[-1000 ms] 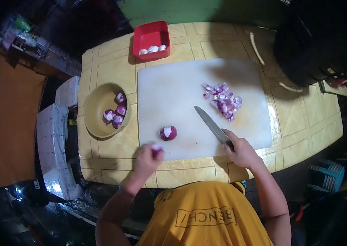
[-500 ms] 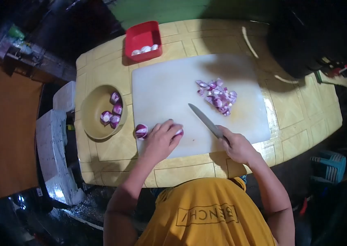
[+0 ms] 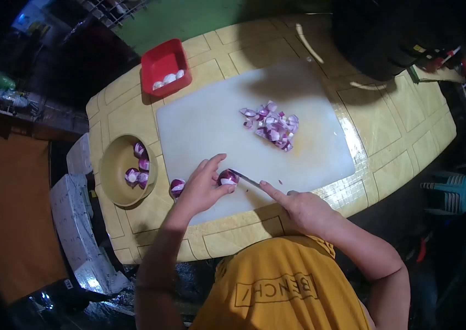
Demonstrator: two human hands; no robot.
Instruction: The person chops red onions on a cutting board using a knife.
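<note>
My right hand (image 3: 307, 210) is wrapped round the handle of a kitchen knife (image 3: 248, 180), its index finger stretched along the blade's back. The knife's tip meets a red onion (image 3: 228, 177) at the cutting board's near side. Beside that onion, my left hand (image 3: 201, 187) is open, fingers raised and thumb close against its lower edge. Another red onion (image 3: 178, 187) lies left of this hand, at the edge of the white cutting board (image 3: 194, 126). Chopped red onion (image 3: 274, 129) forms a loose pile farther back on the board.
To the left, a yellowish bowl (image 3: 113, 190) holds several red onions. A red container (image 3: 153, 58) with white bulbs, perhaps garlic, stands at the back left. A large dark object (image 3: 365, 49) occupies the back right of the table. A teal stool (image 3: 446, 192) is off to the right.
The knife has swung left and down to the onion. My left hand's fingers have lifted off that onion and spread. The camera's view has shifted and turned slightly.
</note>
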